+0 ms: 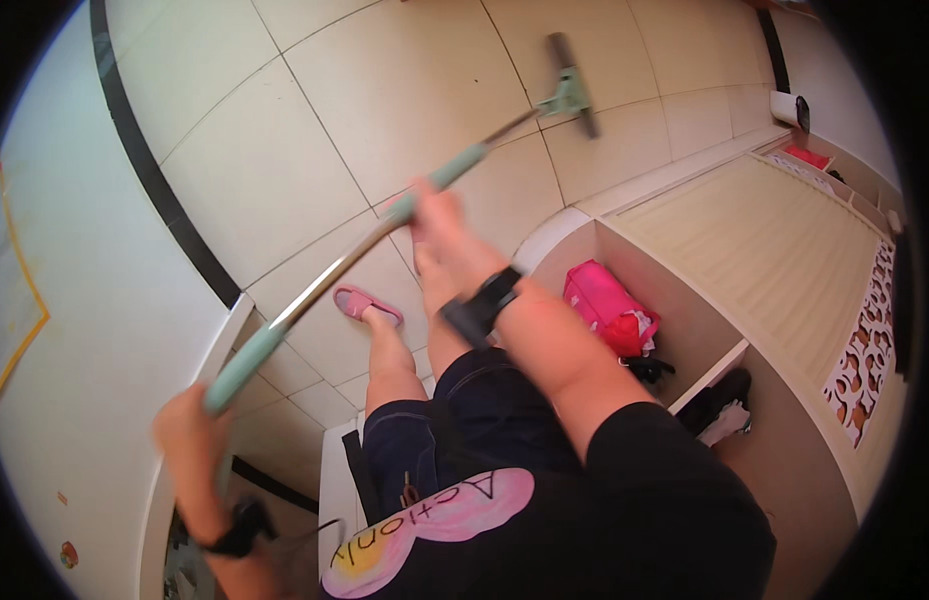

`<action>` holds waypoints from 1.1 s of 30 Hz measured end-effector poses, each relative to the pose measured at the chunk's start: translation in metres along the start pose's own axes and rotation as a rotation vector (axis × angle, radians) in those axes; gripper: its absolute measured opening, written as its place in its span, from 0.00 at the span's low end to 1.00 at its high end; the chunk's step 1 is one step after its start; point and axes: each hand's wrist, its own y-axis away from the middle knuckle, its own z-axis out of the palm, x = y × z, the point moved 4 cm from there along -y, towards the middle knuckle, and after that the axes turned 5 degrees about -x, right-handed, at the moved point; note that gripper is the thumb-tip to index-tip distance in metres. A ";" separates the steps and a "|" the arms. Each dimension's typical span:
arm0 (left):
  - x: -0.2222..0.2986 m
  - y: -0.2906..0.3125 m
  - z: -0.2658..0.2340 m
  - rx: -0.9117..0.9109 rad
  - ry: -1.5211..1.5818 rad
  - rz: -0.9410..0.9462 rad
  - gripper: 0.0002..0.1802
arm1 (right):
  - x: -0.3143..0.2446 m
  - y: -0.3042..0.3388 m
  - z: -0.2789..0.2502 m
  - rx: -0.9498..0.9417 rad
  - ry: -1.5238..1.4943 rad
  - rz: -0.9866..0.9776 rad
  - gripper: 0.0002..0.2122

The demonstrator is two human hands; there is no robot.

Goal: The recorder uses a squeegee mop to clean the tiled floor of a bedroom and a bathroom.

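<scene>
A long mop [330, 280] with a steel pole and mint-green grips slants across the view from lower left to upper right. Around its top-end grip my left hand [192, 428] is closed, at the far left. My right hand [438, 215] grips the green sleeve midway along the pole, arm stretched forward. At the far end, the green bracket and dark crossbar of the mop head [573, 92] are over the pale tiles; motion blur hides whether the head touches them.
Tiled floor [315, 100] spreads ahead, bounded by a white wall with dark skirting [165, 190] on the left. To the right stands a cream cabinet [725, 240] with open compartments holding a pink bag [607, 300] and dark items. My foot wears a pink slipper [363, 303].
</scene>
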 end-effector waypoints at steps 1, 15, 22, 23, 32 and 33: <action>0.047 -0.024 0.012 -0.126 0.119 0.090 0.14 | -0.020 -0.019 -0.062 0.069 0.001 -0.049 0.15; -0.016 -0.003 0.004 -0.078 0.016 0.134 0.13 | 0.080 0.019 -0.018 0.636 0.266 0.078 0.24; -0.146 0.179 -0.130 -0.409 -0.503 -0.706 0.27 | 0.121 0.202 0.228 -0.200 0.025 0.573 0.17; -0.149 0.182 -0.129 -0.411 -0.511 -0.711 0.27 | 0.124 0.201 0.230 -0.206 0.020 0.579 0.17; -0.112 0.112 0.064 -0.197 -0.214 -0.346 0.22 | 0.111 0.074 0.047 0.022 0.014 0.281 0.08; -0.072 0.084 0.070 -0.153 -0.132 -0.248 0.18 | 0.107 0.048 0.014 0.039 0.024 0.192 0.08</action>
